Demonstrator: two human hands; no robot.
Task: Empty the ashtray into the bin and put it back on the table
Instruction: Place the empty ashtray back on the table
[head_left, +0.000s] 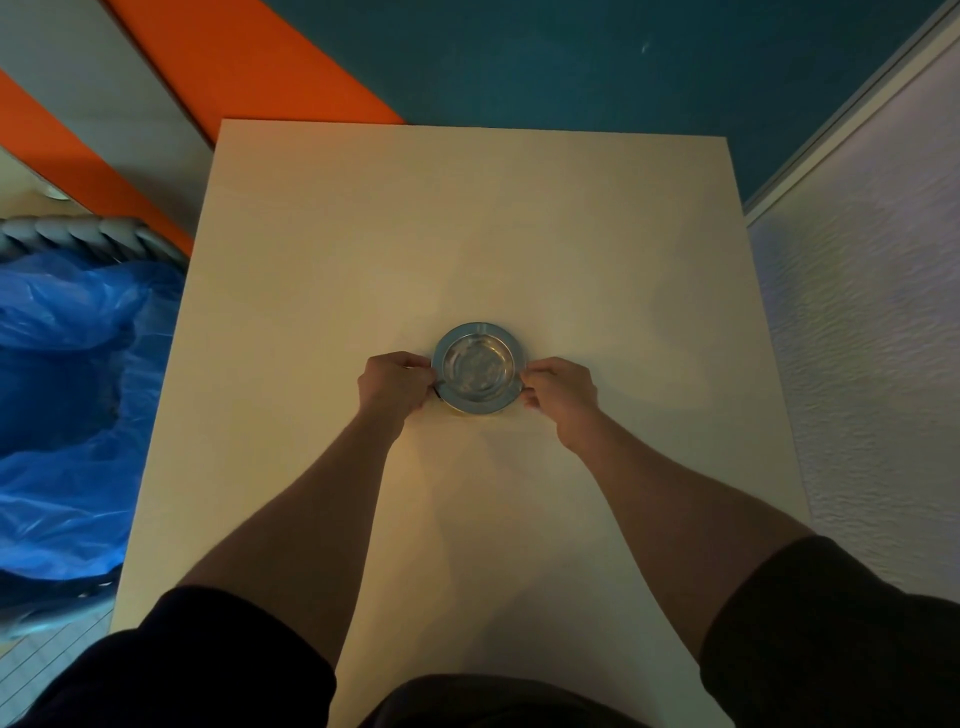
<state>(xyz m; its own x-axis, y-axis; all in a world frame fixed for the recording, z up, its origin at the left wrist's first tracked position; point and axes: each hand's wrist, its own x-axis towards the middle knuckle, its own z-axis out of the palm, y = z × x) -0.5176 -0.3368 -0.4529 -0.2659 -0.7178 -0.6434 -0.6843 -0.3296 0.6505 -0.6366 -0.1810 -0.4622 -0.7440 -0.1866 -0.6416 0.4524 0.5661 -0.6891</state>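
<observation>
A round shiny metal ashtray (477, 368) rests on the pale table (467, 234), a little nearer than its middle. My left hand (394, 383) pinches the ashtray's left rim and my right hand (562, 391) pinches its right rim. The bowl of the ashtray looks bare and reflective. The bin (67, 415), lined with a blue plastic bag, stands on the floor right against the table's left edge.
A white textured wall (872, 364) runs along the table's right side. Behind the table the wall is teal with an orange stripe (249, 57) at the left. A grey braided rim (78, 234) shows at the bin's far side.
</observation>
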